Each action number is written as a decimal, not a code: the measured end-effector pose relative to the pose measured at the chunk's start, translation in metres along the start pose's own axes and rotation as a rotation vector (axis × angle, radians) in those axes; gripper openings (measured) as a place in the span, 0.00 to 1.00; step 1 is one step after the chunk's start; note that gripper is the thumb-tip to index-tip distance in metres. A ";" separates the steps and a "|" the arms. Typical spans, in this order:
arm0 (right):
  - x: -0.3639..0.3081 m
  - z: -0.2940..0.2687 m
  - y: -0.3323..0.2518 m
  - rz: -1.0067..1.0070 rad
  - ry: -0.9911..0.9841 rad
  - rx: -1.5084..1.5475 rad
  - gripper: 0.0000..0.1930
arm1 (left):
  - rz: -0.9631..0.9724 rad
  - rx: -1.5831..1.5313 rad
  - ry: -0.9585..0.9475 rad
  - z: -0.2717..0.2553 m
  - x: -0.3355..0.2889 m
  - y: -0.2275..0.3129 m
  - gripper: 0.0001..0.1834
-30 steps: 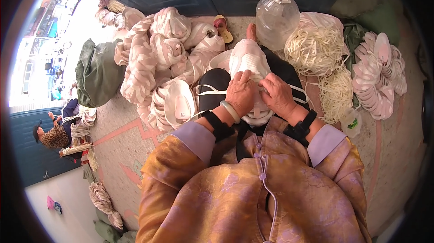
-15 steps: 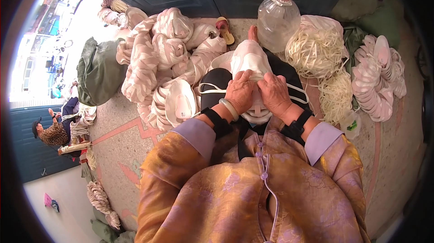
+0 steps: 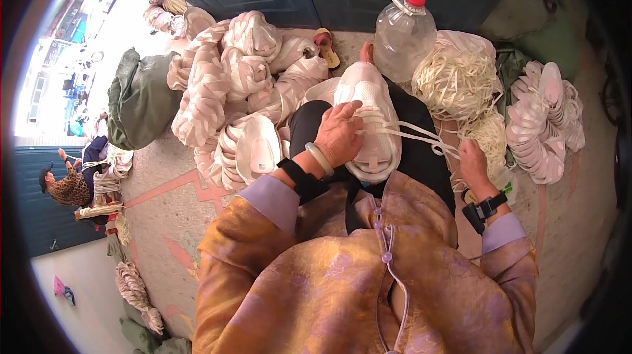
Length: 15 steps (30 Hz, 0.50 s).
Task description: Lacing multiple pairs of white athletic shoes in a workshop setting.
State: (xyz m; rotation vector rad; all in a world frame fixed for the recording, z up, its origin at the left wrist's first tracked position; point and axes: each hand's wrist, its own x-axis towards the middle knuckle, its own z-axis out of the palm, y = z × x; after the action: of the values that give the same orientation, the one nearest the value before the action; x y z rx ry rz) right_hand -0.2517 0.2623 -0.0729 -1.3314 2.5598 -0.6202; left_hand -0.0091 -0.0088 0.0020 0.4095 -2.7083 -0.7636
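A pale pink-white lace-up shoe [image 3: 373, 150] rests on my lap between my dark-trousered knees, its toe pointing away from me. My left hand [image 3: 340, 131] grips the shoe's left side, its fingertips at the lacing, a pale bangle at the wrist. My right hand [image 3: 474, 160] is out to the right of the shoe, its fingers closed on the white shoelaces [image 3: 415, 131]. These stretch taut from the eyelets across my right thigh. What the left fingertips pinch is partly hidden.
Piled shoe uppers [image 3: 204, 104] lie to the left beside a green sack [image 3: 139, 99]. A clear jug with a red cap [image 3: 403, 41], bundled laces [image 3: 454, 84] and more uppers [image 3: 546, 124] stand ahead and right. Another person [image 3: 69, 186] sits at far left.
My right hand has moved from the shoe out to the right, drawing the laces with it. My left hand has shifted slightly left and stays at the shoe. Both lace ends now run rightward.
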 end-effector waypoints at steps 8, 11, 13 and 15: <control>0.028 -0.015 -0.069 -0.348 0.134 0.066 0.08 | 0.002 0.085 0.063 -0.033 -0.003 0.006 0.09; 0.049 -0.007 -0.126 -0.525 0.132 0.202 0.11 | -0.021 0.077 0.057 -0.039 -0.006 0.009 0.08; 0.056 0.009 -0.133 -0.544 0.094 0.128 0.09 | -0.021 0.071 0.061 -0.042 -0.004 0.013 0.08; 0.059 0.016 -0.132 -0.568 0.050 0.057 0.08 | 0.013 0.015 0.075 -0.045 -0.003 0.019 0.07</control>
State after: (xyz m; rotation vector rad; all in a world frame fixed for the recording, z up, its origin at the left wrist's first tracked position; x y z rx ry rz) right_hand -0.1827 0.1428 -0.0269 -2.0572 2.1634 -0.8124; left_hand 0.0061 -0.0125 0.0484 0.4150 -2.6461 -0.7110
